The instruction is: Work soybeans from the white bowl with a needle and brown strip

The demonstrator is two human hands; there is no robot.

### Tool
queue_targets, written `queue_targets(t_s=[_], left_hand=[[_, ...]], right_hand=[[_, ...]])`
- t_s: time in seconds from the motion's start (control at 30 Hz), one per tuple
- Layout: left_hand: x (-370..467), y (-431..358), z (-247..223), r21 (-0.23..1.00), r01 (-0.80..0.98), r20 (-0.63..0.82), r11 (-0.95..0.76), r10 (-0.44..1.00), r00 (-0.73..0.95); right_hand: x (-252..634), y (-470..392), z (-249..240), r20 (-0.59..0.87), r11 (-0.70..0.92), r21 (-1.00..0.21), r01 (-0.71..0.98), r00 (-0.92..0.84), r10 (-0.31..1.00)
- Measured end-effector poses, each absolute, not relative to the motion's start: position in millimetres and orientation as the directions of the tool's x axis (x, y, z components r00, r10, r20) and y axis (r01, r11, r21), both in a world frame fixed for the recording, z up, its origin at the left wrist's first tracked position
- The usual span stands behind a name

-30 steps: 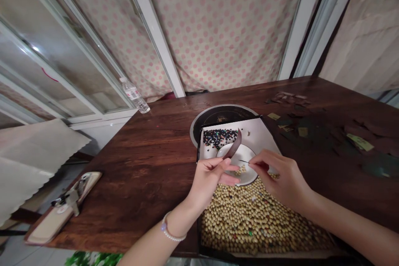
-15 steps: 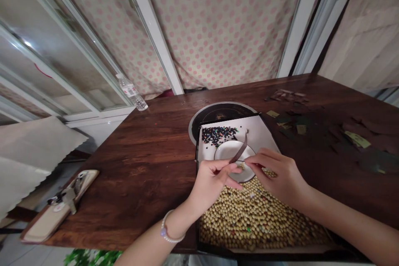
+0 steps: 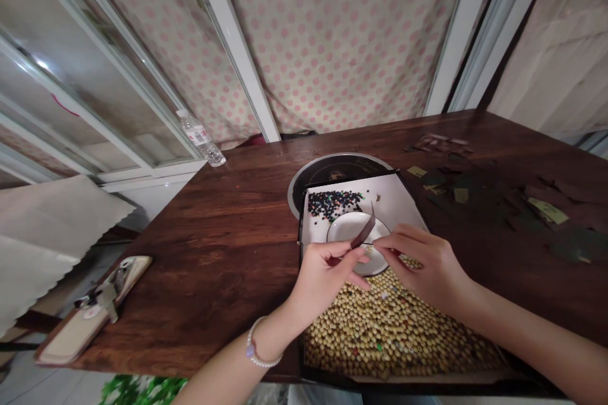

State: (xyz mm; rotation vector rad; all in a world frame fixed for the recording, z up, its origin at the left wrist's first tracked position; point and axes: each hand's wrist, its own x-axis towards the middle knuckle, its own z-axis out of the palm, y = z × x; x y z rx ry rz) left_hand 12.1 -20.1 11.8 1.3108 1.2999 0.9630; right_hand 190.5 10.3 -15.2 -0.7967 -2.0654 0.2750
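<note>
My left hand (image 3: 336, 269) pinches a dark brown strip (image 3: 365, 233) between thumb and fingers; its thin tip curves upward. Close on the right, my right hand (image 3: 412, 258) has thumb and fingertips pressed together at the end of a thin dark line that runs toward the left hand. Whether that line is a thread or a needle is too small to tell. Both hands are over a white dish (image 3: 344, 223) with a dark rim and a few pale beads inside. Below them, many tan beads (image 3: 380, 335) fill the front of a black-edged tray (image 3: 396, 193).
Small dark beads (image 3: 327, 204) lie in the tray's back left corner. Behind it is a round black plate (image 3: 304, 177) set in the table (image 3: 228, 253). Dark scraps (image 3: 441, 144) and pale green pieces (image 3: 546, 210) lie at right. A water bottle (image 3: 202, 139) stands at the far edge.
The upper end of the brown strip has turned and now looks thinner and more pointed. Both hands stay almost where they were.
</note>
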Motion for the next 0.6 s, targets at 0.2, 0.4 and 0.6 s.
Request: queue_targets(t_s=[0.2, 0.4, 0.6], left_hand=[[12, -20, 17, 0.966, 0.254, -0.085, 0.051, 0.989, 0.125], [11, -19, 19, 0.98, 0.179, -0.107, 0.083, 0.986, 0.13], [9, -18, 18, 0.993, 0.11, -0.058, 0.047, 0.993, 0.103]], right_hand=[[192, 12, -15, 0.659, 0.782, -0.464, 0.416, -0.428, 0.619], [197, 14, 3, 0.524, 0.666, -0.676, 0.315, -0.431, 0.735], [212, 18, 20, 0.261, 0.551, -0.757, 0.352, -0.61, 0.748]])
